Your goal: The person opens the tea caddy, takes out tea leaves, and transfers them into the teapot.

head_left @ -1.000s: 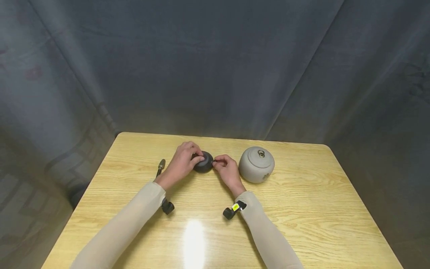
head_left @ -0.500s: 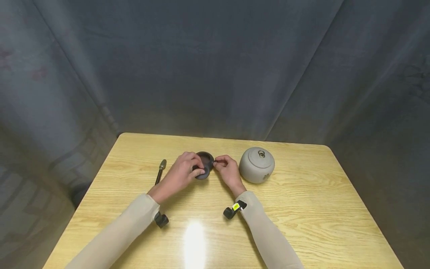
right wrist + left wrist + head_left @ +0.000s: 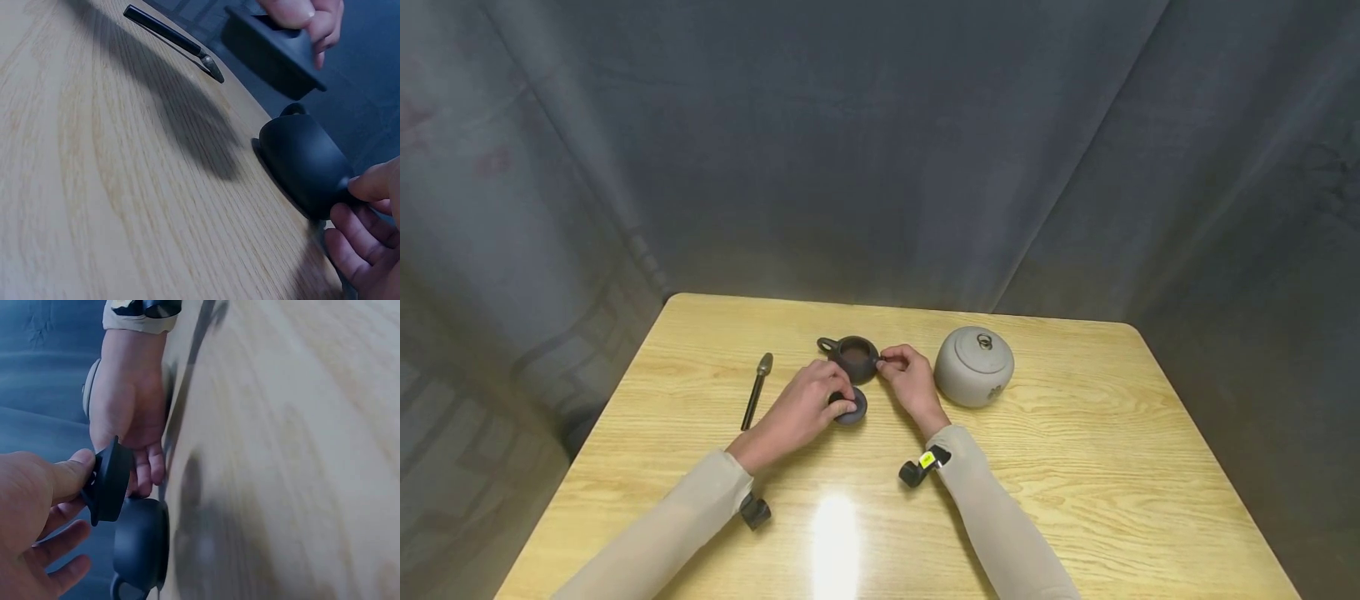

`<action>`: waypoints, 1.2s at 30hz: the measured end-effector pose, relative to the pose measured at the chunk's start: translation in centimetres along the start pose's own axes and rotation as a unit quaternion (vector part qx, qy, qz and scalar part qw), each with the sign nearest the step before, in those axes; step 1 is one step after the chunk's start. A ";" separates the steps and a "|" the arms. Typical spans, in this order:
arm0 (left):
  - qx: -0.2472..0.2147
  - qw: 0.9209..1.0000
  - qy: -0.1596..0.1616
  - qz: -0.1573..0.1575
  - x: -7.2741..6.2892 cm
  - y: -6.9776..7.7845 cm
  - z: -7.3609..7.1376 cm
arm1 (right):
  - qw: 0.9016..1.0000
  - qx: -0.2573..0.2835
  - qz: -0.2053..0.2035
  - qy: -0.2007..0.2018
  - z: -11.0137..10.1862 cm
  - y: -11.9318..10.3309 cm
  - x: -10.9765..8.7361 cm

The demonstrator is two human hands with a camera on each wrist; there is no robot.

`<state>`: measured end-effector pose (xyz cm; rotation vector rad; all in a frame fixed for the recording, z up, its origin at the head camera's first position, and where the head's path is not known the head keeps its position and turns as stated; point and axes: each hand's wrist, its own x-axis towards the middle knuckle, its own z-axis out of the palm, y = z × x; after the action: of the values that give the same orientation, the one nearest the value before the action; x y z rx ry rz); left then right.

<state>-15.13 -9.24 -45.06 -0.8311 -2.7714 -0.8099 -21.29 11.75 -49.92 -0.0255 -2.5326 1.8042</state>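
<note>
My left hand (image 3: pixel 808 407) pinches the knob of a dark teapot lid (image 3: pixel 854 407) between thumb and fingers, holding it raised in front of the pot. In the right wrist view the lid (image 3: pixel 269 55) hangs tilted above the table, apart from the pot. A small dark teapot (image 3: pixel 859 373) stands upright and uncovered, its handle to the left. My right hand (image 3: pixel 913 388) pinches its spout, which the fingers mostly hide. The left wrist view also shows the lid (image 3: pixel 112 484) clear of the teapot (image 3: pixel 139 540).
A grey lidded jar (image 3: pixel 973 371) with a ring on top stands just right of my right hand. Left of my left hand lies a slim tool (image 3: pixel 757 393) with a black handle and metal tip. A dark curtain (image 3: pixel 880 167) hangs behind the wooden table (image 3: pixel 1112 433).
My left hand has lifted the lid off the teapot and brought it toward me, uncovering the pot's opening and handle. The right hand has stayed at the spout.
</note>
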 end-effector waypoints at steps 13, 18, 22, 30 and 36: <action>-0.005 1.000 -0.017 0.000 -0.9 -0.6 1.5 | 1.000 0.003 0.001 0.002 0.0 -0.3 0.2; -0.010 0.999 -0.029 -0.008 -1.2 -0.8 2.1 | 1.000 0.004 0.002 0.003 0.1 -0.3 0.1; -0.018 0.999 -0.038 -0.019 -1.4 -1.0 2.5 | 1.000 0.000 0.002 0.005 0.1 -0.4 0.0; -0.048 0.996 -0.052 -0.047 -1.5 -1.1 2.8 | 1.000 0.002 0.004 0.004 0.1 -0.4 -0.1; -0.056 0.995 -0.056 -0.061 -1.5 -1.2 2.8 | 1.000 0.002 0.007 0.005 0.2 -0.4 -0.2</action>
<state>-14.44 -9.29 -48.44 -0.7542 -2.9233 -0.9752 -21.13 11.42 -49.56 -0.0524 -2.5284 1.8091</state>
